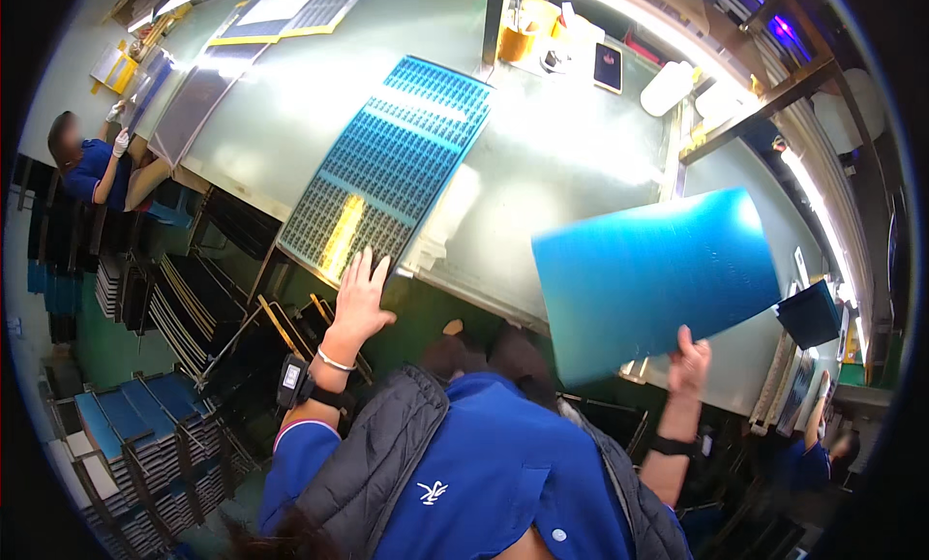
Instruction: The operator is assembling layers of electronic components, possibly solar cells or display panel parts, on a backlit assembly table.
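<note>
A patterned blue sheet (402, 153), covered in rows of small dark marks, lies on the worktable with its near end at the table's front edge. My left hand (361, 299) is at that near end, fingers stretched out and fingertips at the sheet's edge. A plain glossy blue sheet (658, 279) is held up at the right by my right hand (688, 362). The thumb shows on its near edge; the other fingers are partly hidden. The plain sheet tilts over the table's front edge.
The worktable (542, 187) has a shelf post (495, 23) at its back. A phone (608, 67) and an orange container (518, 43) sit beyond. Racks of stacked panels (145, 415) stand at the lower left. Co-workers (102, 168) are at the far left and lower right.
</note>
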Available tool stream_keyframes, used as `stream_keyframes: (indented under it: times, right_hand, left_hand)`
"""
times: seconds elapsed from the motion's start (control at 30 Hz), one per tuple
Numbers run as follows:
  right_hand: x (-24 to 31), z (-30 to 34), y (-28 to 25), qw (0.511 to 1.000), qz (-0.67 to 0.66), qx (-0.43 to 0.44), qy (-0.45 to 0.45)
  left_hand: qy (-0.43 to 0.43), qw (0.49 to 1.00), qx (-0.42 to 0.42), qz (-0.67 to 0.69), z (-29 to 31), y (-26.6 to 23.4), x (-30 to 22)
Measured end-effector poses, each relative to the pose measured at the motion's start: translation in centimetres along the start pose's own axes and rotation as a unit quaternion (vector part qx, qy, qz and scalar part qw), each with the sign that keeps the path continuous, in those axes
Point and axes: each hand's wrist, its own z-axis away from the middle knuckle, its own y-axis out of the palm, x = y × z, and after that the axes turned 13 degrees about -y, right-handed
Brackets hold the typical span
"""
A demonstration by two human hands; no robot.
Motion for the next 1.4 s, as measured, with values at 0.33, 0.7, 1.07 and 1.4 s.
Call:
stream_keyframes:
  times: [0.33, 0.7, 1.07, 1.4]
  right_hand:
    - [3.3, -17.4, 3.1, 0.776, 0.533, 0.231, -0.245]
    - [-6.3, -22.4, 16.2, 0.637, 0.574, 0.343, -0.383]
    - [-17.1, -12.0, 40.2, 0.474, 0.357, 0.589, -0.549]
    - [-11.1, -11.4, 48.8, 0.371, 0.43, 0.67, -0.478]
  left_hand:
    - [0.112, 0.991, -0.018, 0.066, -0.1, 0.9, 3.9]
    - [0.117, 0.979, 0.019, 0.163, 0.2, 0.8, 5.9]
    - [-0.08, 0.904, -0.251, 0.336, 2.0, 3.0, 5.1]
    - [0.093, 0.965, -0.195, 0.149, -6.0, 2.8, -1.5]
